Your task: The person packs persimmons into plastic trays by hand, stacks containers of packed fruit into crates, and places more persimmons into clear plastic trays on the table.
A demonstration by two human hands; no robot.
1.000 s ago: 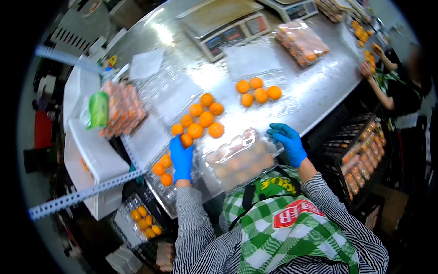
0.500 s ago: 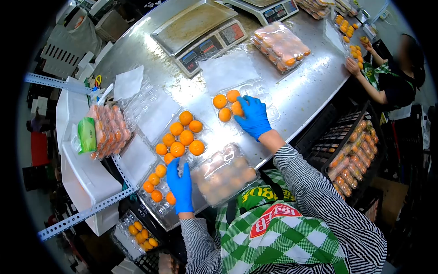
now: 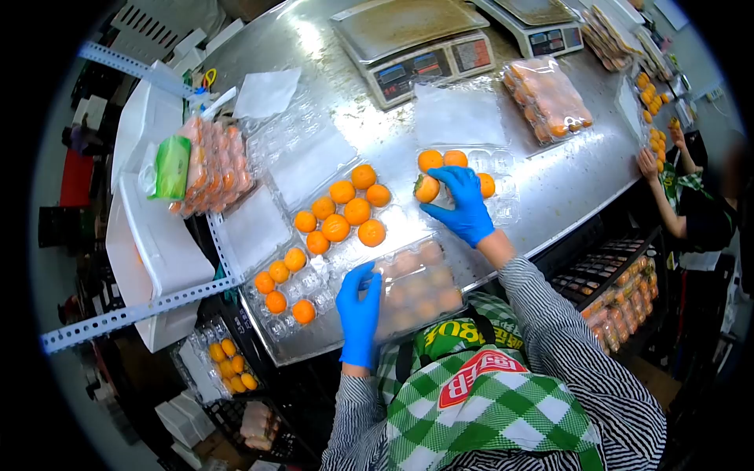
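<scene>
A persimmon [image 3: 426, 189] with its leafy top showing is between the thumb and fingers of my right hand [image 3: 465, 207], over a clear plastic tray [image 3: 506, 206]. Other persimmons [image 3: 430, 161] sit in that tray, partly hidden by the hand. My blue-gloved left hand [image 3: 359, 315] is empty, thumb and fingers apart, beside the covered pack of fruit [image 3: 416, 290]. To its left, a few persimmons [image 3: 303, 312] lie in a clear tray with bare cups. The middle tray's persimmons [image 3: 336, 228] stand in rows beyond it.
Two weighing scales [image 3: 428, 67] stand at the back of the metal table [image 3: 314, 59]. A wrapped pack [image 3: 546, 98] lies at right, a stack of packs [image 3: 212, 169] at left. A black crate [image 3: 605, 271] holds packs. A co-worker's hand [image 3: 648, 163] is at far right.
The view has shifted, with table items appearing farther right. My right hand now grips a persimmon turned to show its leafy top. My left hand has moved away from the persimmons beside it.
</scene>
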